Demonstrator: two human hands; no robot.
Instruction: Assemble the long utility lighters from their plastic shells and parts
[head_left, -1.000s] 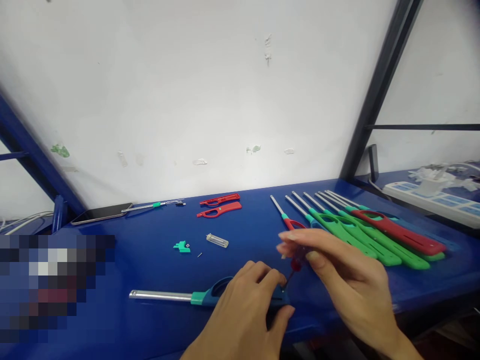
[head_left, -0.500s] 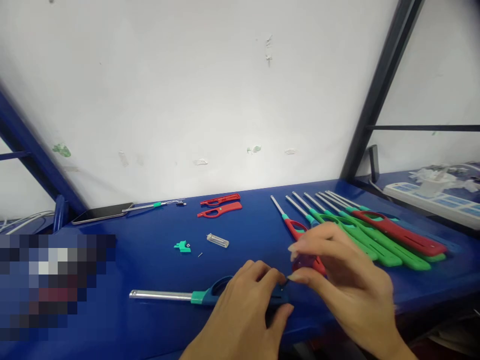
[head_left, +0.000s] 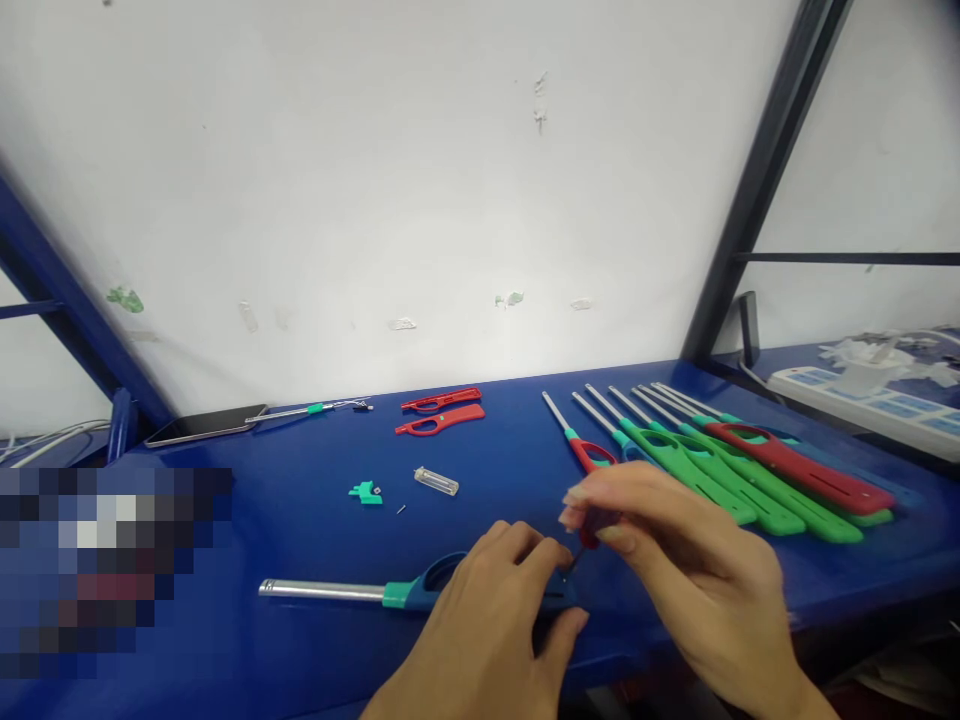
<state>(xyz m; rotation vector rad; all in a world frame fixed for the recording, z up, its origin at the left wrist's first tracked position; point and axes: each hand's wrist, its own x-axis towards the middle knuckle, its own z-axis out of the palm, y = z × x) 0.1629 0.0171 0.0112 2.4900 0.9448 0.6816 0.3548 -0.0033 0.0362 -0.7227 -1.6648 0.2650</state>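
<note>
A blue lighter (head_left: 322, 590) with a silver tube and teal collar lies across the front of the blue table. My left hand (head_left: 495, 620) is wrapped over its handle and holds it down. Between the thumb and fingers of my right hand (head_left: 682, 570) is a small screwdriver (head_left: 590, 527) with a red handle, mostly hidden by the fingers. Its thin shaft slants down to the handle's right end, where the tip touches or nearly touches it. Behind my left hand lie a clear fuel tank (head_left: 436, 481), a teal part (head_left: 367, 493) and a tiny screw (head_left: 401, 509).
Several long lighters (head_left: 750, 470) in green, red and blue lie at the right. Two red handle shells (head_left: 442, 418) rest near the wall. A phone (head_left: 206, 426) and a loose metal tube (head_left: 285, 414) are at the back left. A power strip (head_left: 870, 400) stands far right.
My right hand's fingertips have shifted slightly left and the thumb has risen along the screwdriver, showing more of its shaft. My left hand and the blue lighter have stayed in place.
</note>
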